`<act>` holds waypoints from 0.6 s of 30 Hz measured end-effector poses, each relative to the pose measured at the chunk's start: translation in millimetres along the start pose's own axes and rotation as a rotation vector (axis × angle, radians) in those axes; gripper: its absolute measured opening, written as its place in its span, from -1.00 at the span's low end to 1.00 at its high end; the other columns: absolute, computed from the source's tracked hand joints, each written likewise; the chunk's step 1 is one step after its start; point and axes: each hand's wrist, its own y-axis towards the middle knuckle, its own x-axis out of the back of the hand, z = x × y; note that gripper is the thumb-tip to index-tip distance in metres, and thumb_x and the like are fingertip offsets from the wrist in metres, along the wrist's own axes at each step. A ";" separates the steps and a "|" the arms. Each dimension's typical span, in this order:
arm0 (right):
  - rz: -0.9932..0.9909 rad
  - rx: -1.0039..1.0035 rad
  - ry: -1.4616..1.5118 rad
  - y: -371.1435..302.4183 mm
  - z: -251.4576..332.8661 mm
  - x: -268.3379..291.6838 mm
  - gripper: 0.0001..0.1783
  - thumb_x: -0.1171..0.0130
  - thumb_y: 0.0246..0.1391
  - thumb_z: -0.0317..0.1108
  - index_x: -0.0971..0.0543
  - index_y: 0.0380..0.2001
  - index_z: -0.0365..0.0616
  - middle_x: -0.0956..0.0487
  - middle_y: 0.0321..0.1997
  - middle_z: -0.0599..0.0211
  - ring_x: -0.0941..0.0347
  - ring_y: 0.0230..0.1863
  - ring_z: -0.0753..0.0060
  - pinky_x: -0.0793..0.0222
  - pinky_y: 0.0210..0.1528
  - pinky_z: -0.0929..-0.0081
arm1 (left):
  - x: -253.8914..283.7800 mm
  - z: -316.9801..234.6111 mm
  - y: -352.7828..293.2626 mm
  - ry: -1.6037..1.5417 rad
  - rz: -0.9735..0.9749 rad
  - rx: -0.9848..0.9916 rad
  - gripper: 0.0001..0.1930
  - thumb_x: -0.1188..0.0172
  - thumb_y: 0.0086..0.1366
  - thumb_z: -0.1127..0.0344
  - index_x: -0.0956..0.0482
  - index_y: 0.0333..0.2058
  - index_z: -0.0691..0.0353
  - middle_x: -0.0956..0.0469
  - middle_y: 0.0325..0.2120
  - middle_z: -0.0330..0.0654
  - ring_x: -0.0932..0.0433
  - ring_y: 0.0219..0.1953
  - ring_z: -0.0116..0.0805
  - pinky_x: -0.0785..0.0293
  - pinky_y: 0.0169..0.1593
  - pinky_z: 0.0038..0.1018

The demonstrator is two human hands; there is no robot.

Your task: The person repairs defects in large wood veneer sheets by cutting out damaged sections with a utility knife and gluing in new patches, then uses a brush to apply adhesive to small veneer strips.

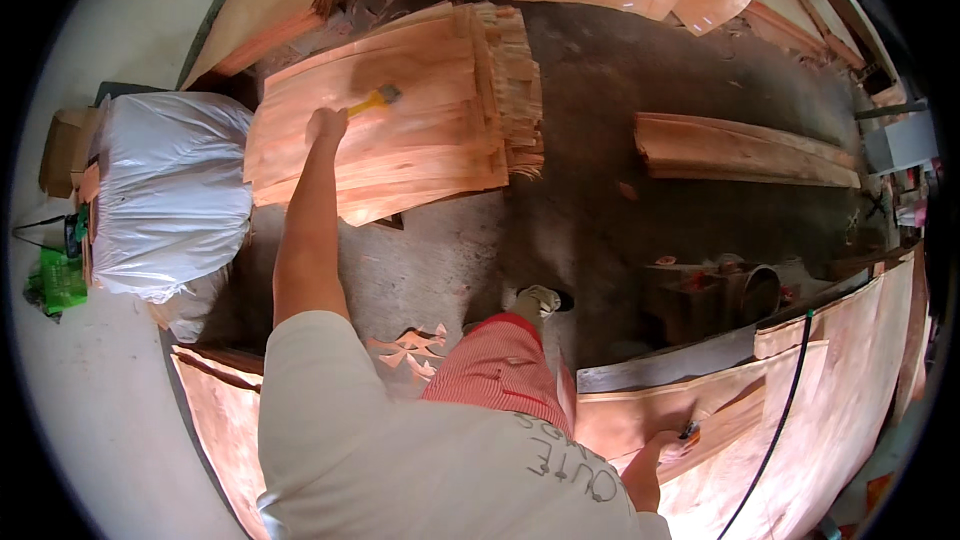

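My left hand (326,125) is closed around the yellow handle of a brush (372,102). The brush's grey head is over a stack of thin wood veneer sheets (400,60); whether it touches the top sheet I cannot tell. Frayed, uneven sheet edges stick out along the stack's right side. Low on the right, my right hand (661,447) is closed on a small dark object with an orange part (689,431), too small to name. That hand is over a large veneer sheet (720,420), next to a narrow strip of wood.
A white plastic-wrapped bundle (175,190) is left of the stack. Another sheet stack (270,15) lies at the far left, and a long low pile (745,152) on the right. Veneer scraps (410,345) litter the floor near my foot. A black cable (785,410) crosses the right-hand sheets.
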 end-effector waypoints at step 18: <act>-0.016 0.055 0.006 3.5 9.1 3.9 -0.63 0.15 0.00 -0.51 -0.49 -0.12 -0.12 -0.51 -0.09 0.29 -0.43 -0.09 0.17 -0.34 -0.09 0.30 | 14.7 214.4 47.7 -0.077 -0.309 0.527 -0.58 0.02 0.13 0.00 -0.58 -0.35 0.28 -0.57 -0.37 0.00 -0.56 -0.31 -0.10 -0.46 -0.29 -0.25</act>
